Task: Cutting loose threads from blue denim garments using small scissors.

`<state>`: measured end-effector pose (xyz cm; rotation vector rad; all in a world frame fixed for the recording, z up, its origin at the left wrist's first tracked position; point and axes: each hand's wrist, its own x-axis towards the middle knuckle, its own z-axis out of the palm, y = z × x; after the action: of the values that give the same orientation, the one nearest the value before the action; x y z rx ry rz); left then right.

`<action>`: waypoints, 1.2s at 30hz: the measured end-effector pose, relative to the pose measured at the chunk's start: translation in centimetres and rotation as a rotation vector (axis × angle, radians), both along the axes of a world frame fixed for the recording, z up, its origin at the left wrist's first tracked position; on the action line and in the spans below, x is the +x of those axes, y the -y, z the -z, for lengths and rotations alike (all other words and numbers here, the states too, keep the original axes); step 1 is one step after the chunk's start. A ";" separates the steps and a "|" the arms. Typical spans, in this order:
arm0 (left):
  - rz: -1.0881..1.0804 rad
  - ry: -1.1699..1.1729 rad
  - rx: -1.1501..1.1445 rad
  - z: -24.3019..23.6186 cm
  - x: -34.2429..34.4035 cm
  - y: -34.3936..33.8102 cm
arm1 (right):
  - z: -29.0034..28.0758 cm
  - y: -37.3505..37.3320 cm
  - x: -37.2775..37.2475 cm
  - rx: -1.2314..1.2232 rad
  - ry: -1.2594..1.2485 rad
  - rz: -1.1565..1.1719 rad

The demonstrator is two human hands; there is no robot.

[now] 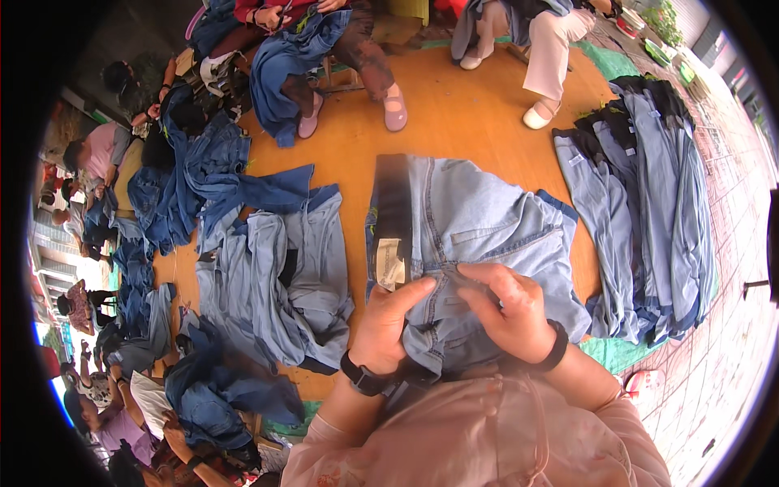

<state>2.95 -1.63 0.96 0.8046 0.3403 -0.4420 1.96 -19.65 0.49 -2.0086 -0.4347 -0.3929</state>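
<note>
A pair of light blue jeans (495,215) with a dark waistband (393,203) lies across my lap. A pale label (390,261) shows inside the waistband. My left hand (385,325) is closed on the cloth beside the label, its thumb lying along a stitched seam. Over the same seam, to the right, my right hand (515,312) has its thumb and forefinger bent toward each other. Its fingertips are slightly blurred, and whatever is between them is too small to make out.
Light jeans (276,280) are heaped on the orange board (462,97) at left, beside darker jeans (215,162). A long stack of jeans (649,203) lies at right. Two seated people face me; one holds scissors (284,11). More people work along the left.
</note>
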 end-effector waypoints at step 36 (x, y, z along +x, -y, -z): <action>0.022 -0.050 0.014 0.4 0.3 -0.3 | -1.2 2.6 0.5 0.133 -0.340 -0.117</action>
<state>3.20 -1.36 0.57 0.8129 0.3815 -0.4808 2.48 -22.29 1.72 -1.8639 -0.3019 -0.0037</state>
